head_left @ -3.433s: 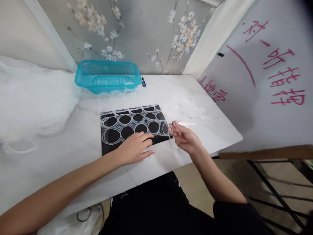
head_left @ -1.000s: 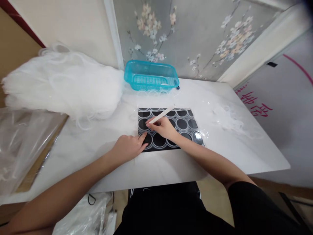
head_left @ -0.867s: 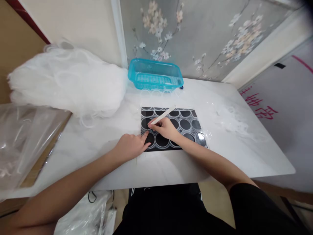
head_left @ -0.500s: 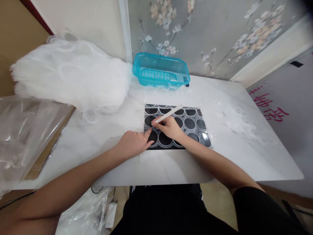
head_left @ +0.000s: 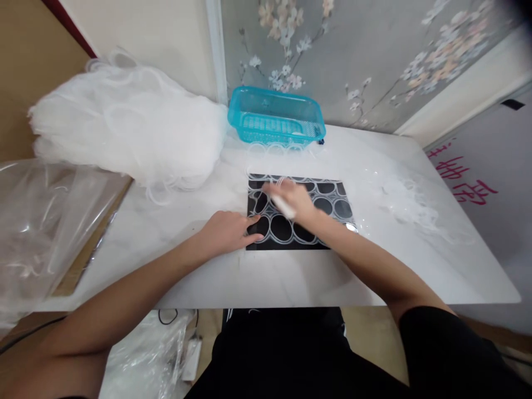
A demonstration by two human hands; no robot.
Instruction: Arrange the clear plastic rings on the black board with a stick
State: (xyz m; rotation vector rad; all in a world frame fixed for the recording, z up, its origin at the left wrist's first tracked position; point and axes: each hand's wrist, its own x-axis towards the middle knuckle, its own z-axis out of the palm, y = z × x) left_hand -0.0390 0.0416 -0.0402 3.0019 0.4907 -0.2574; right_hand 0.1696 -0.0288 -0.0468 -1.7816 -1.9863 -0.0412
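Observation:
A black rectangular mat [head_left: 286, 246] lies on the table under a clear sheet with white-edged ring shapes [head_left: 281, 228]. My left hand [head_left: 228, 231] rests at the left edge, its index finger and thumb stretched apart and pressing on the sheet. Over the upper left part of the mat, my right hand [head_left: 293, 198] is blurred by motion. It is closed around a white pen-shaped tool [head_left: 283, 207], which now tilts down to the right. By its fingertips the ring sheet looks bent upward; whether the fingers also pinch the sheet I cannot tell.
A blue plastic basket [head_left: 276, 116] stands behind the mat with clear ring strips in front of it. White ring scraps are heaped at the left [head_left: 128, 127], and more clear scraps [head_left: 411, 205] lie at the right. Clear plastic film [head_left: 50, 221] covers the left table end.
My right hand has shifted slightly up and right, and the tool has swung from pointing up-right to down-right. The sheet near its fingers looks bent. My left hand stays in place.

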